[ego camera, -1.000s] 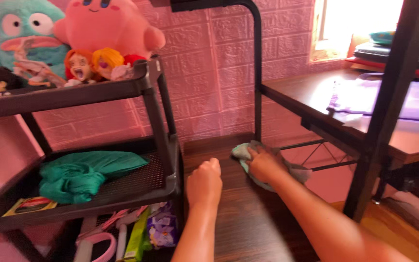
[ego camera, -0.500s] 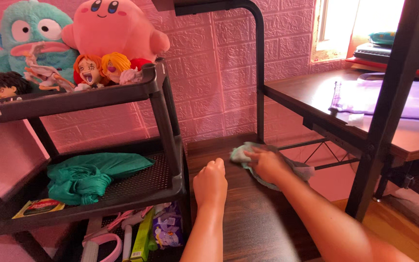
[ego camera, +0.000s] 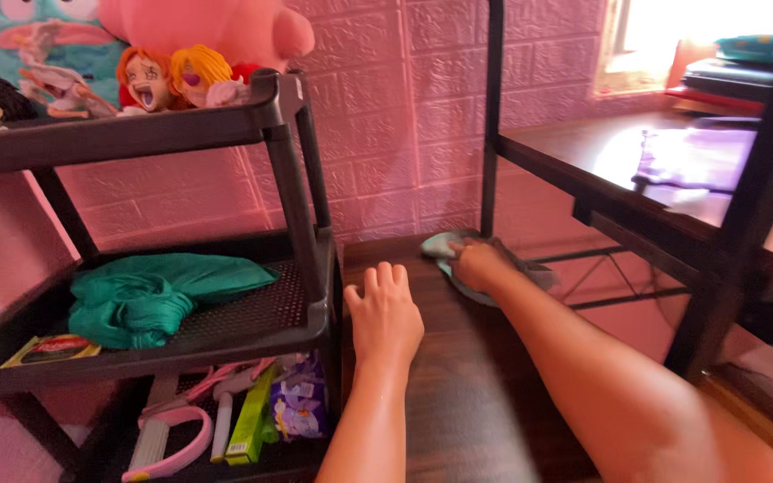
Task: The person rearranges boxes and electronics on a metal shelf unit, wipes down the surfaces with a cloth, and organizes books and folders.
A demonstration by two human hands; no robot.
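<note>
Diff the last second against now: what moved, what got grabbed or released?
The right hand slid the teal cloth a little along the dark wooden shelf, pressed down on it throughout; nothing was grabbed or released. The left hand stayed flat on the shelf beside the black rack. The green fabric and figurines did not move; only the camera shifted.

A pink brick-patterned wall (ego camera: 422, 116) stands behind. A black shelf rack (ego camera: 288, 179) is left, a dark metal-framed desk (ego camera: 673, 215) right. Sunlight enters through a window (ego camera: 700, 36).
</note>
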